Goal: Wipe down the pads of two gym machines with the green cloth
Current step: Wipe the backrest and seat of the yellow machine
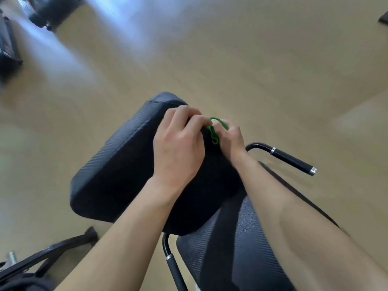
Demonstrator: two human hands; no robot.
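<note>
both hands meet at the far right edge of a black, ribbed, rounded-corner upholstered pad (117, 164). left hand (178, 143) lies knuckles-up on the pad, fingers curled and pinching the green looped-pile cloth (214, 133); right hand (231, 139) closes on the same cloth from the other side, so the cloth is bunched between the two hands and touches the pad's edge. only a small part of the cloth shows. two pads are in view: the large one under the hands and a second black ribbed pad (210, 259) lower down, partly under the right forearm. two black tubular handles with silver rings appear: one (291, 158) curving out to the right of the hands, one (174, 267) at the bottom between the forearms. a black metal frame leg (48, 253) crosses the lower left corner. tan, smooth floor (252, 59) lies open beyond and to both sides of the pad; dark, blurred equipment (10, 45) stands well apart at the upper left.
</note>
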